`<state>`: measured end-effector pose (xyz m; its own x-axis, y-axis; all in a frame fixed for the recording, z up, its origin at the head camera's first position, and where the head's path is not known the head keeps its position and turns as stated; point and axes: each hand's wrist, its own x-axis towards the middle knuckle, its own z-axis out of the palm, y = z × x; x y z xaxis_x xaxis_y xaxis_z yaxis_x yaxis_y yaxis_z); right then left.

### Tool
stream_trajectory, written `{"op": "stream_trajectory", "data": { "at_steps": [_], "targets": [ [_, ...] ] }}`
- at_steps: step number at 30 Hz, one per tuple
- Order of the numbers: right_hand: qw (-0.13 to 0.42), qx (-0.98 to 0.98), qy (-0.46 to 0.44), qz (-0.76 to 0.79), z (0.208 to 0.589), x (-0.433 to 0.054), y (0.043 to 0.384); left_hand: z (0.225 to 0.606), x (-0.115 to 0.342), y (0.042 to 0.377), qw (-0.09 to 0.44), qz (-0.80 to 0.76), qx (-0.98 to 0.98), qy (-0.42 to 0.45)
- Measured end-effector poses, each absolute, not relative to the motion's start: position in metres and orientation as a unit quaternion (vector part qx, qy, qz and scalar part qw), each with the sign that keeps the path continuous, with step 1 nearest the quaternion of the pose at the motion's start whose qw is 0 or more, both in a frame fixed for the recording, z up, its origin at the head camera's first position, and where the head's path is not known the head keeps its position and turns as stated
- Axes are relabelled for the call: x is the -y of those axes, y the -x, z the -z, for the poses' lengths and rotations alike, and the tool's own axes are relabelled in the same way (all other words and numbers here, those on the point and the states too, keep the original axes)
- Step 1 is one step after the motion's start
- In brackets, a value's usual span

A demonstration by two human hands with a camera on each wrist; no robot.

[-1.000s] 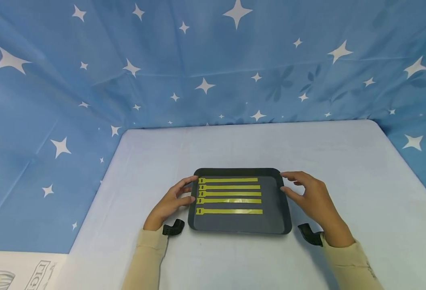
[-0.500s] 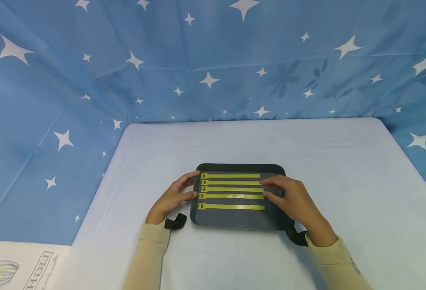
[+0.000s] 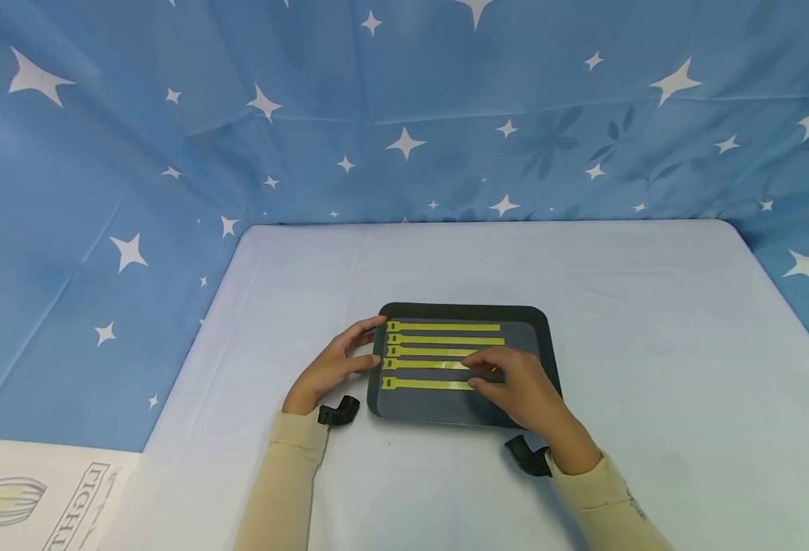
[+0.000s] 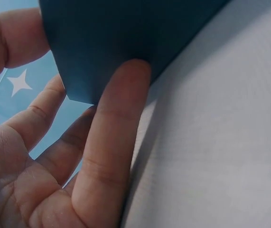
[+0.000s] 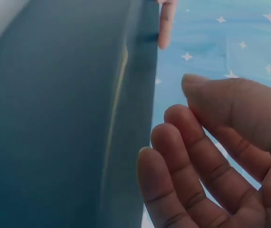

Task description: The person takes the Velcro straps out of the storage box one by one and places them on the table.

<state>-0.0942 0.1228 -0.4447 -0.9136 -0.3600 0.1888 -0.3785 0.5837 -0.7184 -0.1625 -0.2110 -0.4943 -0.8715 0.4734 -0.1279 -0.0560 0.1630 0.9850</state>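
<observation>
- Left hand [image 3: 327, 370]: fingers spread, touching the left side of the grey tray [image 3: 425, 404], mid-frame.
- Right hand [image 3: 524, 389]: loosely curved, empty, over right ends of lower yellow strips [image 3: 425, 384].

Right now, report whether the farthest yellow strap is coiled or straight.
Straight: in the head view, the farthest yellow strap lies in one uncoiled line inside the tray.

Free room lies over the table [image 3: 459, 264] beyond the tray [image 3: 438, 408]; the left hand [image 3: 335, 363] blocks its left edge, the right hand [image 3: 517, 385] its near right.

Curtained workspace, starry cloth [image 3: 445, 84], white table [image 3: 624, 321]
</observation>
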Motion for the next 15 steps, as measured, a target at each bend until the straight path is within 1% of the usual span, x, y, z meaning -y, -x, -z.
{"op": "stream_trajectory", "data": {
  "at_steps": [7,15],
  "targets": [
    [-0.034,0.894,-0.152,-0.420,0.454,-0.112,0.093,0.494,0.210,0.164,0.213,-0.625,-0.741,-0.125],
    [-0.047,0.901,-0.116,-0.415,0.465,-0.109,0.097,0.494,0.210,0.164,0.214,-0.630,-0.736,-0.128]
  ]
}}
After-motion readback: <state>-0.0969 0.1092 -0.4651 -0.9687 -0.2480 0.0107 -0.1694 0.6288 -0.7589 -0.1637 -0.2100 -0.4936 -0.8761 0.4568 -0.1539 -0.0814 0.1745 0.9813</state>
